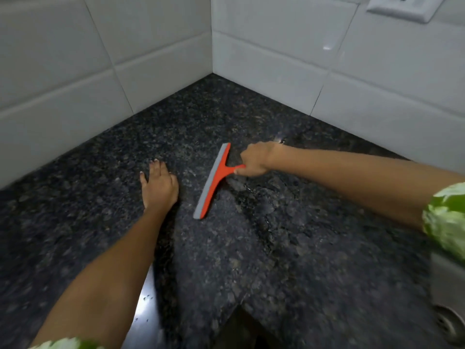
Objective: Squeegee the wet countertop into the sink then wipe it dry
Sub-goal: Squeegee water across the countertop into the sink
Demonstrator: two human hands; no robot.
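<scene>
An orange squeegee (214,181) with a grey rubber blade lies with its blade on the dark speckled granite countertop (289,248), near the corner of the walls. My right hand (254,161) grips its short handle from the right. My left hand (159,185) rests flat on the counter to the left of the blade, fingers straight and spread. Wet streaks and small drops glisten on the stone to the right of the blade. At the far right edge a strip of the metal sink (450,311) shows, with its drain.
White tiled walls (156,46) meet in a corner behind the counter. A white wall socket (402,6) sits high on the right wall. The counter's front edge cuts a notch at the bottom middle, with a dark gap (241,331) below it.
</scene>
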